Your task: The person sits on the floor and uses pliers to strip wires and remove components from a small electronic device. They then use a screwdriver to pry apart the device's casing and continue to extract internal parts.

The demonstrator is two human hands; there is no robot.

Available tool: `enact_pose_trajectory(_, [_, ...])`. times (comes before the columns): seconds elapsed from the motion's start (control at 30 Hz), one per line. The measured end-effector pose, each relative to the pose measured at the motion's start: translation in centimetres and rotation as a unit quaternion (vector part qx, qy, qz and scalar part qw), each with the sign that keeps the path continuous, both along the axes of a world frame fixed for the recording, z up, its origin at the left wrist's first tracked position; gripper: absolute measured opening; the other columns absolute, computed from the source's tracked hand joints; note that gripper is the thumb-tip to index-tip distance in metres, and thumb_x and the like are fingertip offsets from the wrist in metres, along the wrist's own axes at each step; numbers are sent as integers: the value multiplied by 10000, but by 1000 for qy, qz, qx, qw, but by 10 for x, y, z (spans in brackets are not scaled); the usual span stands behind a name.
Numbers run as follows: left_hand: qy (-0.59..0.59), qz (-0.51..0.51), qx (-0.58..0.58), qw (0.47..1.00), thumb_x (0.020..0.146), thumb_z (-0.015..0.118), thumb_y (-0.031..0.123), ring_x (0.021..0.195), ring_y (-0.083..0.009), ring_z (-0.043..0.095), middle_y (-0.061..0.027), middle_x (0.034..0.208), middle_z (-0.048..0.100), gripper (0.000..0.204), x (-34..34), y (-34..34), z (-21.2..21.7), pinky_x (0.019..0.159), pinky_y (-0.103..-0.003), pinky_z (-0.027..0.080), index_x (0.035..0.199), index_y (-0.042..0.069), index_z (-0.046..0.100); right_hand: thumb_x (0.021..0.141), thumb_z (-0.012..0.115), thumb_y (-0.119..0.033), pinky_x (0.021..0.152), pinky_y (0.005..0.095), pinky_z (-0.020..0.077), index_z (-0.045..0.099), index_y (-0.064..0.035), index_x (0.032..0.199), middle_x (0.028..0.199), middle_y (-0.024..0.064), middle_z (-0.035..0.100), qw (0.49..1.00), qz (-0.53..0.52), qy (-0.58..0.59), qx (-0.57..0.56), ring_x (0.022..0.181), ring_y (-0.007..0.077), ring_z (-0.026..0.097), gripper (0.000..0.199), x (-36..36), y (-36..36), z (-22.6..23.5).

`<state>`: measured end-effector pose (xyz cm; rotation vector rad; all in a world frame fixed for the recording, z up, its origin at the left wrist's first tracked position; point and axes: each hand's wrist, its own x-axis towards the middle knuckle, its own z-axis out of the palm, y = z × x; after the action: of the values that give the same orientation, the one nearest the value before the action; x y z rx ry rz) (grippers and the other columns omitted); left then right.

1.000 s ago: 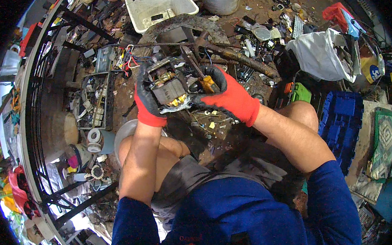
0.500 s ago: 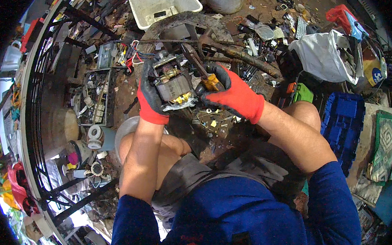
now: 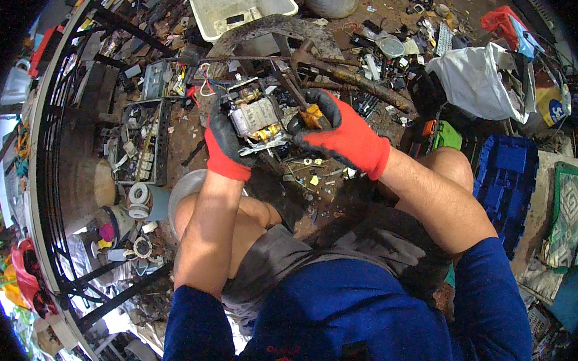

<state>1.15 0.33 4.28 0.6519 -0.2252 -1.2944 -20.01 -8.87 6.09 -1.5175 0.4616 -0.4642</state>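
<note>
My left hand (image 3: 224, 137), in a red and black glove, is closed around a small electric motor (image 3: 256, 117). The motor has a grey laminated core, yellow-orange windings and a silvery metal bracket along its near side. My right hand (image 3: 345, 134), gloved alike, is closed on a tool with a worn orange handle (image 3: 315, 117). Its long dark metal part (image 3: 288, 81) points away and to the left, beside the motor; its exact kind is unclear. Beyond both hands a hammer (image 3: 303, 57) with a long rusty handle lies across a round, dirty work block (image 3: 324, 40).
A white plastic tub (image 3: 280, 8) and a grey bucket (image 3: 330, 1) stand at the back. Crates of scrap parts (image 3: 162, 140) sit left, near a black metal frame (image 3: 53, 133). To the right are a white sack (image 3: 474, 79) and a blue plastic case (image 3: 507, 187).
The motor has turned in my left hand, so its flat, pale core side now faces up more. My right hand with the tool has barely moved.
</note>
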Motion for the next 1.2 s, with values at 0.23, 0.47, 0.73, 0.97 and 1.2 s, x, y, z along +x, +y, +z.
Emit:
enact_pose_trajectory(0.23, [10,9,16,1000,1020,412,458,976,-282,677,-96,1124,684,445,-8,-3,7,870,-443,565,1225,113,606,783,780,-104,1034,317,410,469,-17,1385,1295,76,578,999,-30,-22,-29,1178,142,510,684,-2,2,4])
enact_pose_trajectory(0.47, [7,29,15,999,1003,431,516,996,-295,664,-104,1147,670,497,-1,-4,10,891,-458,554,1258,120,590,763,770,-80,914,289,477,493,-16,1374,1199,51,615,999,-14,23,-25,1060,107,553,674,-7,-12,0])
enact_pose_trajectory(0.73, [-4,35,9,999,977,489,521,967,-295,676,-110,1145,678,512,9,-1,20,870,-469,565,1290,126,583,891,688,-187,716,239,474,627,-2,1173,923,-10,627,998,5,48,50,822,51,554,343,-20,-15,25])
enact_pose_trajectory(0.97, [9,4,-2,1000,980,482,526,932,-279,693,-107,1123,687,519,16,5,25,809,-433,596,1282,118,589,864,706,-106,775,256,492,610,7,1212,928,12,653,998,9,33,-53,840,97,582,379,-25,-18,17])
enact_pose_trajectory(1.2, [-13,-1,2,1000,991,484,497,909,-266,698,-115,1116,689,488,18,5,34,767,-427,605,1282,119,588,790,728,-175,893,374,520,612,-39,1277,1079,190,693,944,-61,38,-323,993,291,678,519,-22,-20,9])
